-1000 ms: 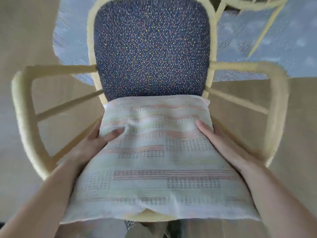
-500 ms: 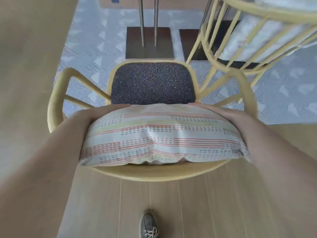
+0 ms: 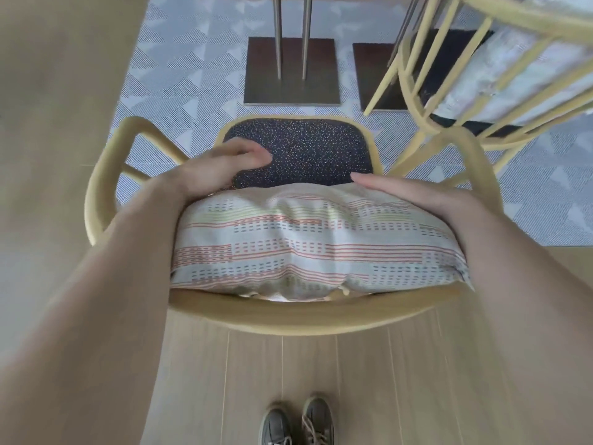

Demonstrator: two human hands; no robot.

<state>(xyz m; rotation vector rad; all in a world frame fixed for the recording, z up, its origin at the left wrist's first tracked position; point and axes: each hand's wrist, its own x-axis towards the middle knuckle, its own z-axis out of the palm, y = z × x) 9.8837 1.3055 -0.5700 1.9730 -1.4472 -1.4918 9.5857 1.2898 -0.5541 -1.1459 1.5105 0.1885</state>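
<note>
The right hand [image 3: 426, 195] lies flat, fingers straight, along the far edge of the striped pillow [image 3: 314, 248]. The left hand [image 3: 221, 168] rests with loosely bent fingers on the dark speckled cushion [image 3: 321, 155], just beyond the pillow's far left corner. The yellow chair [image 3: 308, 319] curves around outside both wrists, and grey shoes [image 3: 296, 422] stand on the wooden floor [image 3: 369, 380] well nearer than the hands.

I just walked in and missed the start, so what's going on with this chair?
A person stands over a yellow wooden armchair and seems to be arranging a striped pillow that lies across its seat. The right hand rests flat on the pillow's far right edge. The left hand touches the dark speckled pad behind the pillow. Neither hand grips anything.
</note>
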